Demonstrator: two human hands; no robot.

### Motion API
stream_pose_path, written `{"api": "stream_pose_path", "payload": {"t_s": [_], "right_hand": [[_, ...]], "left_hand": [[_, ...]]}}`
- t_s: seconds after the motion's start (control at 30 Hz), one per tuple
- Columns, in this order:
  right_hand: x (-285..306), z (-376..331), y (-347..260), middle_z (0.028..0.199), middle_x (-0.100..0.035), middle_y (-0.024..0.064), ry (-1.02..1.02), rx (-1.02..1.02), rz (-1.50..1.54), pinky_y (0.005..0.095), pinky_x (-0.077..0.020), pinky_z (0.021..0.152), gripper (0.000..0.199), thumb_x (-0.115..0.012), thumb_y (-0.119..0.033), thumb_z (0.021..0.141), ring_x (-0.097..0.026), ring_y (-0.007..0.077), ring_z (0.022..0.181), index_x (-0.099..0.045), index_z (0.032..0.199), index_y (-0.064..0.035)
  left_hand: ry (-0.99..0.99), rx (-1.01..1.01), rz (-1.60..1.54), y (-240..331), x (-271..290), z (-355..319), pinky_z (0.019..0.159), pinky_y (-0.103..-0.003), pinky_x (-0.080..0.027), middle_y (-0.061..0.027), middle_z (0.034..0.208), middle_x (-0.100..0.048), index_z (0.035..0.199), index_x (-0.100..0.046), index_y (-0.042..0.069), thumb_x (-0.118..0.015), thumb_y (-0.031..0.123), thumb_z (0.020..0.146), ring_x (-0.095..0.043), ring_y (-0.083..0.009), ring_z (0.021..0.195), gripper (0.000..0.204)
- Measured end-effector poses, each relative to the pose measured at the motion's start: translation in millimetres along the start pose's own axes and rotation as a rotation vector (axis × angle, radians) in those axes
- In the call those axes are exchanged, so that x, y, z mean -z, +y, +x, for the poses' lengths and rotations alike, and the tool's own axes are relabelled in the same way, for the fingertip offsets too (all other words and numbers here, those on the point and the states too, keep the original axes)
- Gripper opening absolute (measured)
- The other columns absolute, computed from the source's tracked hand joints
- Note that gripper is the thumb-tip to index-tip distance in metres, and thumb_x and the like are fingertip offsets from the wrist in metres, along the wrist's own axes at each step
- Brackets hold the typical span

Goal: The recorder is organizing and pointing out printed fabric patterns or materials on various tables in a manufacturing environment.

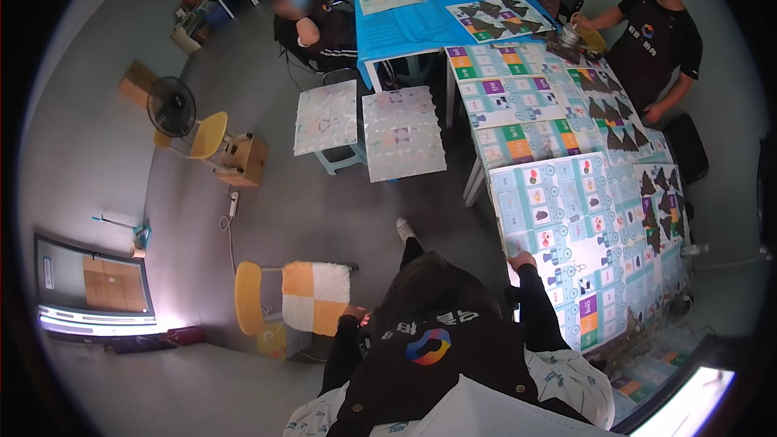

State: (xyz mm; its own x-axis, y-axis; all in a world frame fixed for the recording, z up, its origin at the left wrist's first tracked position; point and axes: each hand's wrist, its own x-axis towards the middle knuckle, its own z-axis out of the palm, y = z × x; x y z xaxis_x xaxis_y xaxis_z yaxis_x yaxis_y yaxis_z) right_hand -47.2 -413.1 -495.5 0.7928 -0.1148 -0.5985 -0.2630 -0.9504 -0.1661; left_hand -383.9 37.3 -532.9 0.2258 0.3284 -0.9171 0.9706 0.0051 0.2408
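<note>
My right hand is at the near left edge of a large printed sheet, its fingers curled at that edge. The sheet lies on the long table and carries rows of small pictures, pale blue wheeled shapes and a few coloured squares. Low on my left side, my left hand is beside the right edge of an orange and white checkered cushion or cover on a yellow chair. Dark clothing and the small size hide its fingers, so its grip does not show.
More printed sheets and dark cut pieces cover the table. Two pale boards rest on stools ahead. A fan stands left near a power strip. A masked co-worker stands far right; others sit around the blue-covered table.
</note>
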Motion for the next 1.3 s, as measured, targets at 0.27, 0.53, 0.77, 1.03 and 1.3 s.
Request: {"api": "stream_pose_path", "payload": {"t_s": [0.27, 0.53, 0.77, 1.03, 1.3], "right_hand": [[-2.9, 2.7, 0.7, 0.106, -0.067, 0.0245, 0.032, 0.022, 0.01, 0.044, -0.0515, 0.09, 0.069, -0.071, -0.059, 0.073, -0.064, 0.0367, 0.105, -0.07, 0.101, 0.0035], [-5.6, -0.5, 0.0, 0.105, -0.067, 0.0247, 0.051, 0.02, 0.025, 0.0436, -0.0514, 0.09, 0.066, -0.069, -0.058, 0.074, -0.064, 0.037, 0.104, -0.071, 0.099, 0.003], [-3.9, -0.8, -2.2, 0.105, -0.067, 0.0248, 0.043, 0.027, 0.002, 0.0434, -0.0512, 0.09, 0.063, -0.069, -0.055, 0.075, -0.064, 0.0367, 0.104, -0.07, 0.1, 0.0027], [-4.2, -1.5, -4.7, 0.105, -0.067, 0.0246, 0.041, 0.026, -0.013, 0.0437, -0.0506, 0.091, 0.061, -0.068, -0.053, 0.077, -0.064, 0.0368, 0.104, -0.07, 0.101, 0.0031], [-5.4, -0.6, -3.7, 0.118, -0.064, 0.023, -0.016, 0.005, -0.017, 0.0434, -0.0478, 0.097, 0.059, -0.063, -0.051, 0.078, -0.06, 0.0366, 0.114, -0.069, 0.107, 0.0001]], "left_hand": [[0.079, -0.208, 0.081, 39.1, 1.0, -9.8, 0.047, -0.028, -0.047, -0.0057, 0.07, -0.067, 0.09, -0.064, 0.002, -0.062, 0.019, 0.086, -0.063, -0.0141, 0.054, 0.017], [0.069, -0.231, 0.163, 48.3, 7.1, -25.4, 0.049, -0.027, -0.048, -0.0071, 0.073, -0.068, 0.098, -0.061, 0.002, -0.06, 0.019, 0.088, -0.064, -0.0152, 0.058, 0.02], [0.074, -0.177, 0.024, 26.1, 7.9, -2.9, 0.056, -0.031, -0.055, -0.0066, 0.081, -0.071, 0.092, -0.07, 0.006, -0.071, 0.023, 0.081, -0.067, -0.0169, 0.067, 0.02], [0.01, -0.183, -0.073, 37.3, 10.7, 1.6, 0.049, -0.028, -0.049, -0.0063, 0.078, -0.071, 0.097, -0.066, 0.005, -0.065, 0.02, 0.086, -0.064, -0.0142, 0.06, 0.018], [0.007, -0.194, 0.013, 39.7, 3.9, -14.1, 0.049, -0.026, -0.048, -0.0071, 0.077, -0.069, 0.103, -0.062, 0.004, -0.059, 0.021, 0.089, -0.065, -0.0146, 0.061, 0.023]]}}
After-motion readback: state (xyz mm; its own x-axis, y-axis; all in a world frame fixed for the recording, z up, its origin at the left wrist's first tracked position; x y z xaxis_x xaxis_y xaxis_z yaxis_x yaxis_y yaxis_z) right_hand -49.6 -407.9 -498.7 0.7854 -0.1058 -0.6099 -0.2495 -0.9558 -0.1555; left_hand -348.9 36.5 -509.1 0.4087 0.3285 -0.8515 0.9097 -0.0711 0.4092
